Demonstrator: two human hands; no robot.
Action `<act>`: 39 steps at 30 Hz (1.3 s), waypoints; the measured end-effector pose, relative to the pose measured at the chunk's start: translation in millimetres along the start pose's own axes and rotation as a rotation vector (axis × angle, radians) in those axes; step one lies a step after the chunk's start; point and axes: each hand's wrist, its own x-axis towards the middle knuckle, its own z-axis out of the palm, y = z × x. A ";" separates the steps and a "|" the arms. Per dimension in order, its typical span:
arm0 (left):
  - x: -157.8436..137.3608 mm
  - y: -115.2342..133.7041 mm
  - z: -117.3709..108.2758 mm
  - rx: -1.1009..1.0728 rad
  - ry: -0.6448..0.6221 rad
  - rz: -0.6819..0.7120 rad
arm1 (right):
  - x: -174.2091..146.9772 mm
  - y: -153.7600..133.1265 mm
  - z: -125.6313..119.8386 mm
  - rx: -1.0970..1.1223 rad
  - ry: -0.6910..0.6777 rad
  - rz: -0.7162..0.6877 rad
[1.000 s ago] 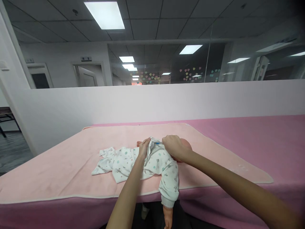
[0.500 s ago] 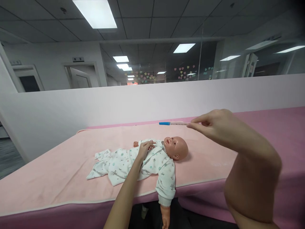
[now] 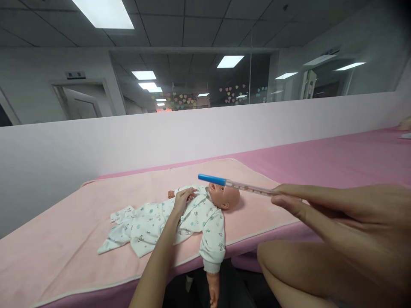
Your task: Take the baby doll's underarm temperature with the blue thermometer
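A capped clinical thermometer, clear with a blue end point(image 3: 237, 185), is pinched between the thumb and fingers of my right hand point(image 3: 334, 214). It points left, close to the camera, and overlaps the doll's face in the view. The baby doll point(image 3: 205, 214) lies on its back in a white patterned suit, head to the right. My left hand point(image 3: 184, 200) rests on the doll's chest, its fingers loosely bent with one stretched forward. One doll arm point(image 3: 213, 244) hangs over the near edge.
A peach blanket point(image 3: 70, 226) lies under the doll on a pink-covered surface point(image 3: 308, 158). Behind it runs a low white wall point(image 3: 160, 137) with glass above, decorated with heart stickers. A pale object point(image 3: 405, 125) shows at the far right.
My right hand has come lower and closer to the camera with the thermometer, which now slopes down to the right. The view has turned right; my left hand stays on the doll.
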 end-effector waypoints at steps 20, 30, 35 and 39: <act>-4.4 10.4 2.4 -0.057 0.015 -0.047 | 111.1 -22.1 15.4 0.394 -0.273 -0.104; -2.5 7.5 2.2 -0.073 -0.005 -0.047 | 134.0 -24.6 13.6 0.490 -0.224 -0.143; -3.0 5.5 2.7 -0.072 0.004 -0.061 | 126.9 -29.1 17.3 0.525 -0.222 -0.138; -4.2 3.0 3.4 -0.060 0.004 -0.037 | 102.9 -19.8 35.6 0.571 -0.282 -0.068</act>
